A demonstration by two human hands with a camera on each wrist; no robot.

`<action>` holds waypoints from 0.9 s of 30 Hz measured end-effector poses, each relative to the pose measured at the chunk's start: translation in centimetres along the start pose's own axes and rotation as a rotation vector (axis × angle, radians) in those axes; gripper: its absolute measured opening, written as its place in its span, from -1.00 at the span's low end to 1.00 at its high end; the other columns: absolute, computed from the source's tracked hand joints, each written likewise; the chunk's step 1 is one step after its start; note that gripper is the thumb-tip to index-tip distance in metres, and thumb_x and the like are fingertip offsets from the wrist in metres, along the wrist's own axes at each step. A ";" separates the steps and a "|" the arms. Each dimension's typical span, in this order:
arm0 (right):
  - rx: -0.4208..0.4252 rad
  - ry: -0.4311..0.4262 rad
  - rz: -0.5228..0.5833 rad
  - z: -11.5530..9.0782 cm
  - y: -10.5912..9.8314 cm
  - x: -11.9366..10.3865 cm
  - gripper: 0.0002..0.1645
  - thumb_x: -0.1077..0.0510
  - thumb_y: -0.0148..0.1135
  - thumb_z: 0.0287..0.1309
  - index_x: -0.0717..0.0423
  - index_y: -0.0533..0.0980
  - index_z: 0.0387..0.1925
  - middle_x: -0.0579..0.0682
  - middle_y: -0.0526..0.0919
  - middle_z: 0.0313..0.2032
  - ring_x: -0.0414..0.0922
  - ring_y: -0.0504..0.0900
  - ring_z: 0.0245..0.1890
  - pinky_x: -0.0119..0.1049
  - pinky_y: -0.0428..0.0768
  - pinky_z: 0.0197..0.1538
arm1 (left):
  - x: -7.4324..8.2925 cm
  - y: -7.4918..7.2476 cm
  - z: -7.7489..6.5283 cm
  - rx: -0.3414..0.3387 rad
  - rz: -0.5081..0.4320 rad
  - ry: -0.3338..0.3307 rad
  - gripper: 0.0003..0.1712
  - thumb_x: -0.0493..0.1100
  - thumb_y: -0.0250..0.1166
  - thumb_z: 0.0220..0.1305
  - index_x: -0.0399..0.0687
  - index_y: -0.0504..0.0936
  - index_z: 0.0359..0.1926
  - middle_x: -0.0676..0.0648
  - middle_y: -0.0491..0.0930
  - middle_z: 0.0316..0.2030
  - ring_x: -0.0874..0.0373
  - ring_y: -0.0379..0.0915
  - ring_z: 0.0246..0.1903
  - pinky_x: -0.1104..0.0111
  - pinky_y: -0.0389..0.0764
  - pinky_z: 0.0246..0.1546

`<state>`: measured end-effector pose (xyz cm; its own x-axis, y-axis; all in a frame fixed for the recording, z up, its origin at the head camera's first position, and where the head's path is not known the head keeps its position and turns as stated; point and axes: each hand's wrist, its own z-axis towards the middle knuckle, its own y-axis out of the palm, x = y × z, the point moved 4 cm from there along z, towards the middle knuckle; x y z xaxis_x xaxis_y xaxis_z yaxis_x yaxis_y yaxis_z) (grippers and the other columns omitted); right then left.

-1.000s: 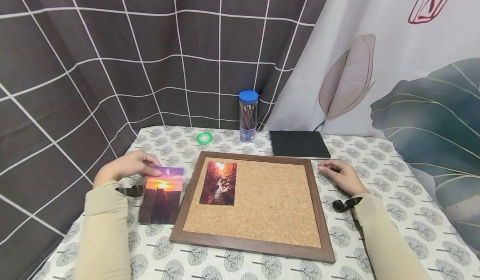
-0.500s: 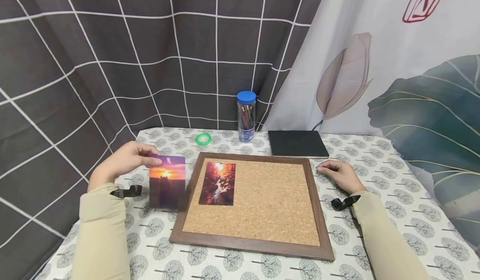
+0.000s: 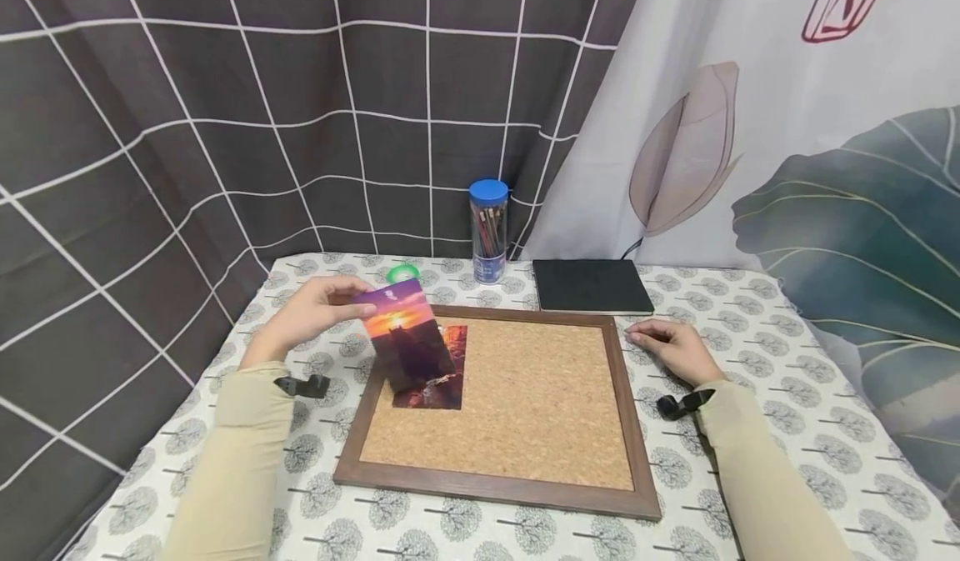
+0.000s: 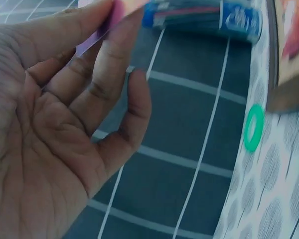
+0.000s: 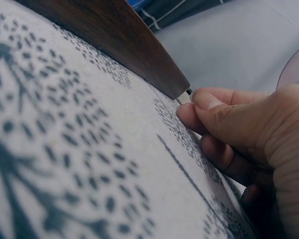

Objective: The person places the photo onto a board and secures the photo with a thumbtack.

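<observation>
In the head view my left hand pinches a sunset photo print by its upper left corner, thumb in front. The print is tilted and raised over the left side of a framed cork board. It overlaps a second photo, a red forest stream, that lies on the board's cork. A small pale mark shows near the print's top edge. My right hand rests on the cloth beside the board's right frame, fingers loosely curled, thumb near the index fingertip; nothing shows between them in the right wrist view.
Behind the board stand a clear tube of pencils with a blue lid and a black notebook. A green tape roll lies at the back left, partly behind the print. A dark grid curtain hangs behind the table.
My left hand has lifted the sunset print from the cloth left of the board and carried it right, over the frame, tilting it. The right hand has stayed in place.
</observation>
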<state>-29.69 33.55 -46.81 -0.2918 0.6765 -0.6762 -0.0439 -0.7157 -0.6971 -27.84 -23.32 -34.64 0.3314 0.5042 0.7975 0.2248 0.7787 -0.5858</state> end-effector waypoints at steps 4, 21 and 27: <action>0.006 0.012 -0.025 -0.1 -0.1 0.1 -0.73 -0.15 0.28 0.32 -0.18 0.72 -0.08 -0.14 0.74 -0.11 -0.35 0.62 -0.13 -0.43 0.51 -0.07 | 1.2 2.6 2.2 -0.031 -0.017 0.009 -0.61 -0.07 0.46 0.24 -0.10 0.68 0.05 -0.11 0.68 -0.06 0.03 0.65 -0.09 0.10 0.60 0.00; -0.020 0.034 0.035 0.5 0.6 -0.2 -0.67 -0.16 0.31 0.30 -0.10 0.72 -0.07 -0.10 0.75 -0.11 -0.22 0.64 -0.13 -0.40 0.50 -0.07 | 1.8 15.4 7.8 -0.169 0.001 -0.014 -0.66 -0.29 0.39 0.26 -0.23 0.63 0.06 -0.13 0.66 -0.31 0.10 0.63 -0.53 0.29 0.69 -0.46; -0.022 0.061 0.006 0.2 0.2 0.3 -0.64 -0.20 0.28 0.30 -0.12 0.71 -0.05 -0.10 0.74 -0.09 -0.21 0.63 -0.11 -0.32 0.52 -0.03 | 2.1 17.0 8.1 -0.168 0.225 0.084 -0.58 -0.31 0.44 0.18 -0.10 0.64 0.09 0.05 0.57 -0.49 0.24 0.47 -0.45 0.36 0.56 -0.34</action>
<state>-29.99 33.61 -47.12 -0.2336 0.6821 -0.6929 -0.0216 -0.7161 -0.6977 -30.73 -5.98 -41.80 0.4636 0.6188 0.6342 0.2833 0.5746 -0.7678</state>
